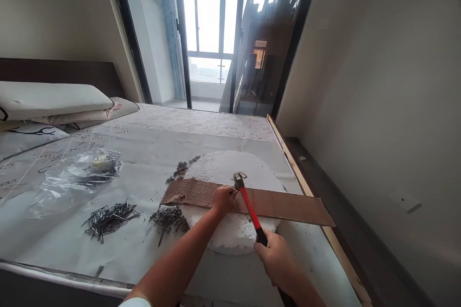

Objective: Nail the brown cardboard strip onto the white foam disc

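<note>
My right hand [275, 259] grips a claw hammer [251, 206] by its red and black handle. The metal head is raised just beside my left hand [224, 200]. The left fingers are pinched together over a brown strip [284, 204], and whatever they hold is too small to make out. Rows of small holes dot the strip's left part, and its left end is torn. Beneath it lies a round white foam slab [234, 237], its surface pitted. A heap of loose nails [111, 218] rests to the left, apart from both hands.
Grey crumbs [171, 219] are piled at the slab's left edge. A clear plastic bag [77, 175] with dark contents sits farther left on the covered bed [151, 139]. Folded bedding [54, 98] is at the far left. A wooden rail [293, 163] borders the right side, near the wall.
</note>
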The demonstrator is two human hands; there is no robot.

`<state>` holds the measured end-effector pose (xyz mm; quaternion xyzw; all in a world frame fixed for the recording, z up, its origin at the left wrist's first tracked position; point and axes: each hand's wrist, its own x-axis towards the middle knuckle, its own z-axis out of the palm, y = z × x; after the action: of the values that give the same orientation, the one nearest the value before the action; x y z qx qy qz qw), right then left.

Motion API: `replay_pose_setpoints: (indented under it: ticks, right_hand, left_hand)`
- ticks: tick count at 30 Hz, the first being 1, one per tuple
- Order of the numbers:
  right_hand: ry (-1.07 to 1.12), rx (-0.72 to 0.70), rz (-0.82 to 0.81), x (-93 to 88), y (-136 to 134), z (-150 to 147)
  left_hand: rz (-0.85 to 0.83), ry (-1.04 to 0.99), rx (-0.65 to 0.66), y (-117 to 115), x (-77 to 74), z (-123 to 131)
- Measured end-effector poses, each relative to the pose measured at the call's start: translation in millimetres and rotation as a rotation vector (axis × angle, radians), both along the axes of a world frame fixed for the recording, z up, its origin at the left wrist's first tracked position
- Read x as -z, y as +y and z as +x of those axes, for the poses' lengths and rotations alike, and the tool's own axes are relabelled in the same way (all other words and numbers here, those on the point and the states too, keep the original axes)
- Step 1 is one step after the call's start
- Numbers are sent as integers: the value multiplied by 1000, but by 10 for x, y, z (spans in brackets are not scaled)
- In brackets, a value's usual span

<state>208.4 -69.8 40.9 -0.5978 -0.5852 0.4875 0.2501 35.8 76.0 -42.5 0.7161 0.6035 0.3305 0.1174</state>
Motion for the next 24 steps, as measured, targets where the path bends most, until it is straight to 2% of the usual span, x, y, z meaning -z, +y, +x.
replay_pose_setpoints:
  ticks: [4, 9, 11, 14, 20, 24]
  right_hand:
    - [22, -5, 61, -24, -17, 26]
    - [-75, -13, -15, -69, 53, -8]
    - [-83, -4, 2, -96, 62, -14]
    - [-46, 25, 57, -123, 49, -13]
    - [-30, 23, -92, -113, 63, -6]
    - [101, 32, -49, -82, 66, 25]
  left_hand:
    - [-11, -4, 10, 7, -4, 8]
    - [-35, 24, -14, -6, -56, 23]
    - [-40, 22, -10, -10, -72, 26]
    - [-43, 21, 4, -11, -78, 27]
    - [-48, 44, -8, -21, -70, 21]
    - [-59, 69, -2, -26, -80, 24]
